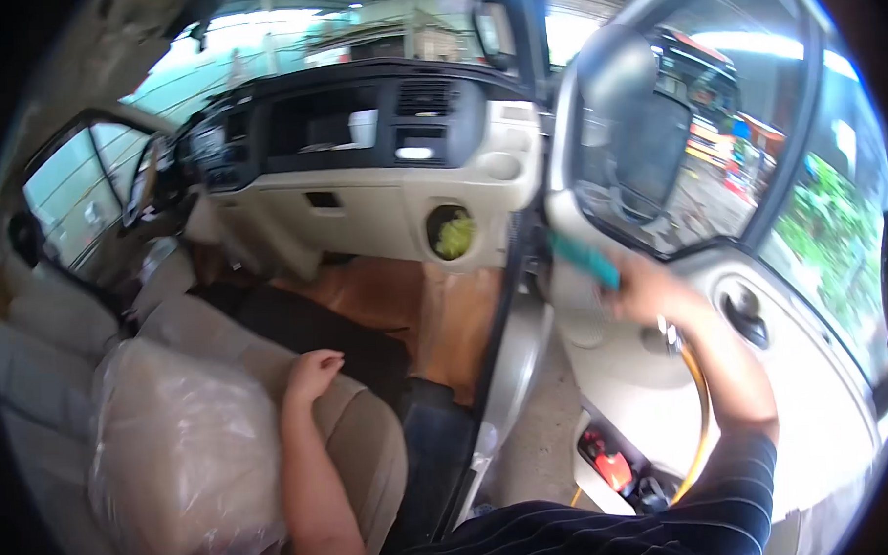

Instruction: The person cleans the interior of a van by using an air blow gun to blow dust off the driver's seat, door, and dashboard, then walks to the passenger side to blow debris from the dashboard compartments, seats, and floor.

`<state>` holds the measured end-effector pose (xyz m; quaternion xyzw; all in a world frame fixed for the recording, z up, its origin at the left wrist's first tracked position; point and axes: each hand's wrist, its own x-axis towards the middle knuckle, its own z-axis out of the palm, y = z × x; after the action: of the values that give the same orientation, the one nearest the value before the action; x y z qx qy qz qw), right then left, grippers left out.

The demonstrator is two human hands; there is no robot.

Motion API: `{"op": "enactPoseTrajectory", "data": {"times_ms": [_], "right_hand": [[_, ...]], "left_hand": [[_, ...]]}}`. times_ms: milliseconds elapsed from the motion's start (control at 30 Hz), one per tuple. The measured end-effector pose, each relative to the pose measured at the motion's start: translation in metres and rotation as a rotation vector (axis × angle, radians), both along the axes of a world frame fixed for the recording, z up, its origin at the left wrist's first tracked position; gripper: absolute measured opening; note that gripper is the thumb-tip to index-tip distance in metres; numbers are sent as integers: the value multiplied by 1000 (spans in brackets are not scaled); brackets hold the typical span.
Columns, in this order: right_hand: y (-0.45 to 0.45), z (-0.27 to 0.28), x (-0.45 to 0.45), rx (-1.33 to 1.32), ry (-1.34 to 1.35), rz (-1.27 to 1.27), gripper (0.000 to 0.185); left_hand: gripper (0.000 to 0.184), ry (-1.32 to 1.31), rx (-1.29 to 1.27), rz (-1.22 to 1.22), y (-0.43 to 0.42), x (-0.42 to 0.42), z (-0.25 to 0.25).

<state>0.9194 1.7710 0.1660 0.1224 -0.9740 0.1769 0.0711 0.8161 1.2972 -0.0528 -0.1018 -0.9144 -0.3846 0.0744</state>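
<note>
My right hand is wrapped around a teal air blow gun, blurred by motion. It is held beside the inner panel of the passenger door, below the window. A yellow hose hangs from a metal fitting by my wrist and runs down past the door pocket. Over the edge of the beige passenger seat, my left hand has its fingers curled together, with nothing visible in them. Left of that forearm, a bulky plastic-wrapped headrest or seat back fills the lower left.
The dashboard spans the cab, with a white cup in its recess. Yellow-green stuff sits in a round opening. The door pocket holds a red-orange item. The side mirror is outside the glass.
</note>
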Motion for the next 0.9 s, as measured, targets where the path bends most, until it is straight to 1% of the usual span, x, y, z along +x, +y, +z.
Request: {"op": "enactPoseTrajectory", "data": {"times_ms": [33,67,133,167,200,233,267,300,333,367,400,433,500,567,600,667,733,767,800,833,867,900], "right_hand": [[12,24,-3,-66,5,-172,27],[33,32,-15,-195,71,-170,23],[54,49,-28,-261,27,-343,21],[70,49,-37,-241,11,-369,21],[86,44,-48,-224,-4,-391,21],[101,40,-58,-149,-63,-429,21],[111,36,-62,-152,-56,-445,21],[118,34,-62,-134,-154,-484,21],[126,33,-59,-117,-252,-522,22],[129,34,-50,-81,-267,-540,23],[130,38,-37,-83,-263,-556,23],[130,44,-21,-46,-272,-552,23],[138,52,7,23,-280,-535,26],[146,63,45,-27,-280,-498,25],[150,66,65,-108,-281,-532,25],[150,78,106,-70,-286,-604,27],[145,94,155,37,-170,-690,31],[147,96,187,-9,-74,-743,34],[142,100,218,39,21,-714,35],[146,102,248,18,156,-781,33],[131,104,276,-81,222,-859,29],[140,111,311,-2,192,-891,22]], "left_hand": [[22,-34,12,-17,2,-6,-4],[22,-39,10,-69,17,-11,-2],[24,-8,61,-65,39,-5,11],[26,-45,69,-111,68,14,40],[28,16,71,-207,90,26,51],[30,79,73,-302,104,32,57],[32,8,126,-399,111,31,49],[32,12,122,-416,113,30,44],[33,-83,160,-468,110,29,39],[33,-180,198,-518,106,27,35],[35,-236,163,-454,98,23,30],[35,-236,162,-470,87,16,23],[36,-275,-305,-124,73,5,12],[36,-158,-16,-189,77,5,12],[36,-140,12,-243,78,4,12],[37,-234,-87,-224,80,8,17],[39,-337,-138,-161,84,8,20],[38,-311,-135,-167,83,10,20],[38,-285,-130,-170,85,12,22],[37,-285,-171,-133,90,19,33],[36,-280,-209,-94,96,25,37],[35,-241,-208,-198,83,9,21]]}}
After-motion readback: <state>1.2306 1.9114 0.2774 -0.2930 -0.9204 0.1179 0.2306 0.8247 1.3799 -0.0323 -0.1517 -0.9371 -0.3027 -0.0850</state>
